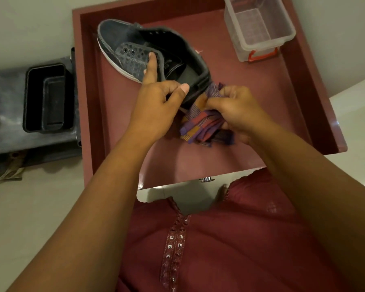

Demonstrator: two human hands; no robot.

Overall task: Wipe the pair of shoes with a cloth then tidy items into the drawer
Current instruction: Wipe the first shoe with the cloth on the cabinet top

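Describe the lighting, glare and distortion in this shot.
Head view: dim, warm light; wide-angle bending curves the drawer edges; glare on the glossy floor at right; the shoe is slightly soft; the left hand shades the drawer base beneath it.

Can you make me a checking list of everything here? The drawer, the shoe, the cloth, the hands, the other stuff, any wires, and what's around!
Surface: open reddish drawer, pulled out over a pale tiled floor; small metal knob on its front.
Job's things: one dark shoe with a white sole, tilted on its side over the drawer; checked cloth, bunched at the shoe's heel. Second shoe: nothing seen.
Clutter: clear plastic box with red latch in the drawer's far right corner, looks empty.
Grips: left hand holds the shoe, forefinger along its side; right hand shut on the cloth.
Cables: nothing seen.
Surroundings: black tray on a dark stand left of the drawer.
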